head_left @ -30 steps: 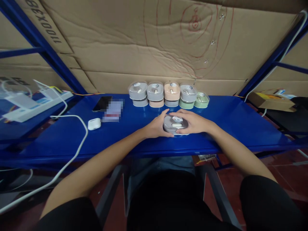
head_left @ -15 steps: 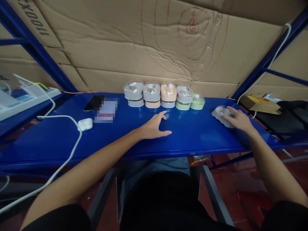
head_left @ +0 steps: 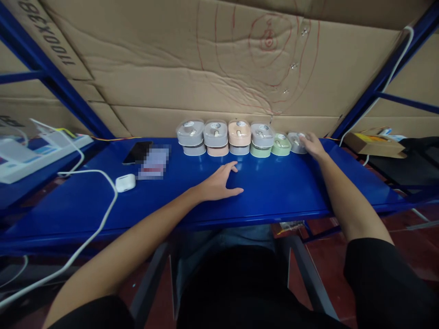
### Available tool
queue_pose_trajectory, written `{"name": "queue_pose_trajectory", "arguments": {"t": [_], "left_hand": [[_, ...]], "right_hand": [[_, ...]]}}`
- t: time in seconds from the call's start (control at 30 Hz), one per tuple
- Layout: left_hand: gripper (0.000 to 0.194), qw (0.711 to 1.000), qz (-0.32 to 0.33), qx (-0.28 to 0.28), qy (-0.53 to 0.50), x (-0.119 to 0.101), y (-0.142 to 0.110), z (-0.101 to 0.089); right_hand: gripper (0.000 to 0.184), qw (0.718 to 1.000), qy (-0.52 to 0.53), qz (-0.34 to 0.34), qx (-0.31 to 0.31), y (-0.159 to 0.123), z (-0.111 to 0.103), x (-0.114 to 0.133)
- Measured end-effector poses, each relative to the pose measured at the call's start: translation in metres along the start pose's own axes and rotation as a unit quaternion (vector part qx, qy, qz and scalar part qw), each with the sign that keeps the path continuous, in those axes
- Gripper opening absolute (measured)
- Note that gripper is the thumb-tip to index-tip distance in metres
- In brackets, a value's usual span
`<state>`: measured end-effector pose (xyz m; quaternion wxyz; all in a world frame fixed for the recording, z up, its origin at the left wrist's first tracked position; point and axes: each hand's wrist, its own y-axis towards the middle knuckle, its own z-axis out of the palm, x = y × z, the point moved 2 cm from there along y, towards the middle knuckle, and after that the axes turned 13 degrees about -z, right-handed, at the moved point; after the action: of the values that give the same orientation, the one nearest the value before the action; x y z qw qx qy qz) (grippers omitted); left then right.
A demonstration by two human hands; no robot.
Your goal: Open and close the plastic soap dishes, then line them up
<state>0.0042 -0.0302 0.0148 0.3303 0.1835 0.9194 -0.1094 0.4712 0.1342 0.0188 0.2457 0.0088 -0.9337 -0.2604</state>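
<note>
My right hand (head_left: 313, 146) is at the right end of a row of small lidded boxes, its fingers round the right side of a grey lidded box (head_left: 297, 142) standing on the blue table. Just left of that box is a single green lidded box (head_left: 281, 145). Further left, boxes are stacked two high, among them a grey one (head_left: 262, 134) and a peach one (head_left: 239, 133) with clear lids and round stickers. My left hand (head_left: 219, 183) rests on the table in front of the stacks, open and holding nothing, thumb and fingers apart.
On the left of the blue table (head_left: 267, 201) lie a dark phone (head_left: 137, 153), a blurred-out item (head_left: 154, 163) and a white earbud case (head_left: 125, 183). A white cable (head_left: 99, 219) crosses the left side. Behind the boxes stands a cardboard wall (head_left: 154, 68).
My right hand has carried the grey lidded box leftward and back, to the end of the row beside the green box. My left hand has stayed in place.
</note>
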Motion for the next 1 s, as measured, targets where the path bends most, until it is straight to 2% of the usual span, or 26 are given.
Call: {"name": "queue_pose_trajectory", "arguments": {"t": [0.1, 0.2, 0.27, 0.37, 0.43, 0.47, 0.57, 0.63, 0.73, 0.8, 0.87, 0.93, 1.0], "left_hand": [[0.103, 1.000, 0.001, -0.001, 0.007, 0.000, 0.000, -0.001], [0.101, 1.000, 0.000, 0.001, 0.015, 0.000, 0.000, -0.001], [0.101, 1.000, 0.000, 0.004, 0.019, -0.001, -0.001, -0.002], [0.104, 1.000, 0.002, 0.010, 0.024, -0.002, -0.001, -0.003], [0.104, 1.000, 0.006, 0.012, 0.027, -0.002, -0.002, -0.003], [0.103, 0.999, 0.008, 0.012, 0.029, -0.002, -0.002, -0.003], [0.102, 0.999, 0.011, 0.010, 0.033, -0.003, -0.002, -0.003], [0.101, 0.999, 0.011, 0.011, 0.034, -0.003, -0.002, -0.003], [0.102, 0.999, 0.010, 0.015, 0.035, -0.003, -0.001, -0.003], [0.104, 0.999, 0.006, 0.020, 0.036, -0.003, -0.001, -0.004], [0.105, 0.999, 0.003, 0.022, 0.038, -0.002, 0.000, -0.004], [0.106, 0.999, 0.006, 0.022, 0.039, -0.002, 0.000, -0.003], [0.106, 0.999, 0.013, 0.022, 0.040, 0.000, 0.001, -0.003]], "right_hand": [[0.072, 0.999, -0.021, -0.003, -0.030, -0.011, -0.015, 0.011], [0.078, 0.990, -0.048, -0.132, -0.030, -0.024, -0.022, 0.042], [0.084, 0.970, -0.058, -0.234, 0.031, -0.033, -0.015, 0.070], [0.095, 0.943, -0.078, -0.289, 0.146, -0.046, 0.000, 0.105], [0.091, 0.937, -0.096, -0.286, 0.176, -0.053, 0.001, 0.119], [0.086, 0.940, -0.103, -0.278, 0.167, -0.056, -0.002, 0.124], [0.076, 0.962, -0.119, -0.231, 0.086, -0.063, -0.017, 0.129], [0.082, 0.972, -0.127, -0.189, 0.053, -0.068, -0.024, 0.130], [0.093, 0.969, -0.146, -0.162, 0.115, -0.074, -0.019, 0.132], [0.090, 0.952, -0.170, -0.186, 0.173, -0.077, -0.013, 0.135], [0.082, 0.936, -0.195, -0.211, 0.204, -0.079, -0.010, 0.139], [0.073, 0.936, -0.208, -0.207, 0.196, -0.081, -0.013, 0.143], [0.071, 0.949, -0.210, -0.181, 0.152, -0.082, -0.020, 0.146]]}}
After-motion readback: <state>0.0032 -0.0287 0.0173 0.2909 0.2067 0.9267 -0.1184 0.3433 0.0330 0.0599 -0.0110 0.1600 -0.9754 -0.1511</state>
